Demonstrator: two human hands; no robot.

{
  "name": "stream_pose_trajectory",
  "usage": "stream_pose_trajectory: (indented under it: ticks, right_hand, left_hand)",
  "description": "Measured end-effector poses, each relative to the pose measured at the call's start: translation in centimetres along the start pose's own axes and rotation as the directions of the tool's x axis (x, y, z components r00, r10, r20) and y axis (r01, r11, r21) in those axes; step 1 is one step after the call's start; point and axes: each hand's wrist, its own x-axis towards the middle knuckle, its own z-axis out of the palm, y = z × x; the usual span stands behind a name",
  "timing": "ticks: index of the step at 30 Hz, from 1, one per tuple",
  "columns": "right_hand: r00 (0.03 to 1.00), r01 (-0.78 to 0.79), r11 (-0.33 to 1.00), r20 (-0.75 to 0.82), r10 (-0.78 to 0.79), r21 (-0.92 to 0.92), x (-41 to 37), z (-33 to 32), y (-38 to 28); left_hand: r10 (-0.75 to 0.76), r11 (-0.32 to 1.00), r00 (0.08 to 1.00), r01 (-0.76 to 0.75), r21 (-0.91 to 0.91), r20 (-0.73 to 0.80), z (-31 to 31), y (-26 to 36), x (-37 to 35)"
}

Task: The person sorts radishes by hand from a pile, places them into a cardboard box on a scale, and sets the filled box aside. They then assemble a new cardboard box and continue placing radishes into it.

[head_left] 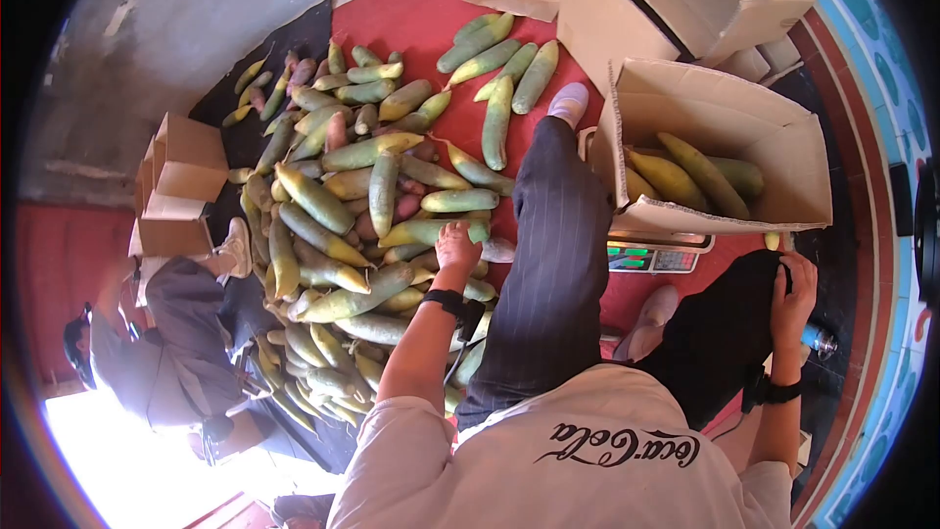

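Observation:
My left hand [457,247] reaches onto a large pile of green and yellow radishes [323,201], with its fingers on a green radish [431,231] at the right side of the pile. On my right knee lies my right hand [798,286], its fingers apart and nothing seen in it. An open cardboard box [725,103] with several yellow-green radishes [705,174] inside stands in front of my right leg, on a scale [658,254] with a lit green display.
Other cardboard boxes [632,0] stand at the top right, and one more [186,162] at the left. A person [181,343] bends at the left edge of the pile. Several radishes lie on the red mat [387,15] beyond my left foot.

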Motion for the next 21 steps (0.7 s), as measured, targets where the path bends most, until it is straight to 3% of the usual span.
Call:
stream_pose_trajectory:
  ticks: [1, 3, 9, 12, 15, 21]
  right_hand:
    - [1.0, -0.015, 1.0, -0.004, 0.015, -0.015, 0.1, -0.1, -0.1]
    - [1.0, -0.024, 1.0, 0.004, 0.024, -0.002, 0.2, -0.2, -0.3]
    - [0.994, -0.111, 0.993, -0.017, 0.11, -0.034, 0.6, -0.5, -0.9]
    - [0.996, -0.081, 0.995, -0.024, 0.08, -0.051, 0.7, -0.5, -0.7]
    - [0.995, -0.098, 0.994, -0.022, 0.097, -0.053, 0.8, -0.6, -0.8]
    - [0.991, -0.128, 0.991, -0.035, 0.126, -0.037, 0.8, -0.8, -0.9]
  left_hand:
    - [0.079, 0.991, 0.996, -0.075, 0.111, -0.041, 1.0, -0.1, 0.9]
    - [0.099, 0.965, 0.994, -0.109, 0.239, 0.052, 2.3, -0.5, 2.1]
    - [0.004, 0.885, 0.984, -0.087, 0.457, 0.179, 3.4, -0.3, 4.2]
    - [0.111, 0.849, 0.992, -0.125, 0.514, 0.058, 5.2, -2.4, 4.4]
    - [0.007, 0.845, 0.983, -0.105, 0.525, 0.186, 2.3, -0.4, 4.3]
    - [0.075, 0.828, 0.99, -0.13, 0.546, 0.121, 2.4, -1.7, 3.0]
